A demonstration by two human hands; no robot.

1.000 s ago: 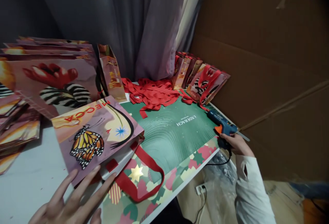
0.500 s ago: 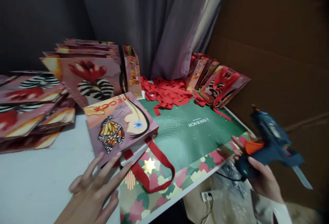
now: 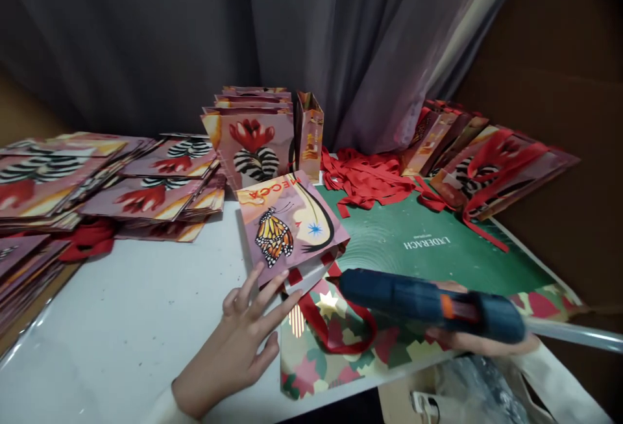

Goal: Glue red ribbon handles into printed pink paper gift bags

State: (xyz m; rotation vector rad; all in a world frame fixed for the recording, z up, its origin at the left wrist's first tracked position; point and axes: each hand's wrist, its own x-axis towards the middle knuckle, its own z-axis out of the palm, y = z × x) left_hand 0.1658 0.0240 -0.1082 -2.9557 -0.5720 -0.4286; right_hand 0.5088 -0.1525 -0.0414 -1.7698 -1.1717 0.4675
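Note:
A paper bag with a butterfly print [image 3: 292,223] lies on its side on the white table, its mouth toward me. A red ribbon handle [image 3: 363,339] loops out from its mouth over the patterned green sheet. My left hand [image 3: 248,326] rests with spread fingers, the fingertips on the bag's near edge. My right hand [image 3: 487,339] is wrapped round a dark blue glue gun [image 3: 399,291], partly hidden behind it. The gun's tip points left, close to the bag's mouth, above the ribbon handle. A clear glue stick [image 3: 579,332] sticks out of the gun's back.
Flat bags [image 3: 146,197] are stacked at the left of the white table [image 3: 121,307]. Upright bags [image 3: 257,145] stand behind the butterfly bag. A heap of red ribbon [image 3: 365,177] lies on the green sheet [image 3: 438,236], beside bags with ribbons [image 3: 491,164] at the right.
The view has turned left. My right hand has brought the glue gun leftward from beyond the table's right side to the bag's mouth. My left hand remains at the bag's edge.

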